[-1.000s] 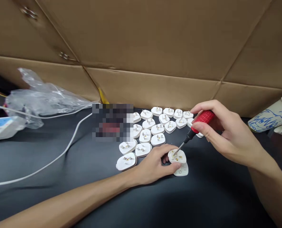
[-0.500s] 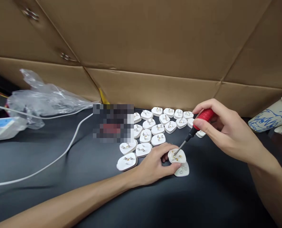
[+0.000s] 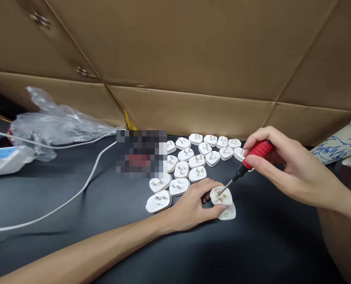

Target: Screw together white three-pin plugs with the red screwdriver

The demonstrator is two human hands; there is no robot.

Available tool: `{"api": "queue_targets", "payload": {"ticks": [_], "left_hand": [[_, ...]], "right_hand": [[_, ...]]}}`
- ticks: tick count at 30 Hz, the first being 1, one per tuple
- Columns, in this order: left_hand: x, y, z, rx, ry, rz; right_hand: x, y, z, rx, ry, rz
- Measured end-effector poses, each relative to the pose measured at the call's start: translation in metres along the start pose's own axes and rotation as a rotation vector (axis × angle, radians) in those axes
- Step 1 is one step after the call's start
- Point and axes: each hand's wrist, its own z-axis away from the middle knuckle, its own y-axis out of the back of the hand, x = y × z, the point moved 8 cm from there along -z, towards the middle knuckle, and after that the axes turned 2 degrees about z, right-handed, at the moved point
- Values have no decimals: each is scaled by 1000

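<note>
My left hand (image 3: pixel 193 205) grips a white electrical plug (image 3: pixel 225 200) between thumb and fingers, its inner side with brass terminals facing up. Under and in front of it lies a second white piece of the plug (image 3: pixel 228 213). With thumb and fingers, my right hand (image 3: pixel 284 169) holds a screwdriver (image 3: pixel 259 153) by its red handle. The shaft slants down to the left, and its tip touches the plug near one brass terminal. Behind my left hand several white plugs (image 3: pixel 181 169) lie in loose rows, metal pins upward.
A brown padded panel (image 3: pixel 175 47) rises behind the black table (image 3: pixel 110 201). On the left are a clear plastic bag (image 3: pixel 60 122), a white cable (image 3: pixel 89 177) and a white power strip (image 3: pixel 4 161). A patterned cup (image 3: pixel 337 142) lies at the right. One patch is pixelated.
My right hand has shifted slightly right and down, and the screwdriver leans over more. Its tip stays on the plug. My left hand has barely moved.
</note>
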Motion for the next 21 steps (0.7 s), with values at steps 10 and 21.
{"api": "queue_targets", "payload": {"ticks": [10,21], "left_hand": [[7,-3,1,-30,-33,-18],[0,2,-1,10,4,17]], "right_hand": [[6,-1,-2,100,-95,-6],[-9,2,1,-10,60,-8]]}}
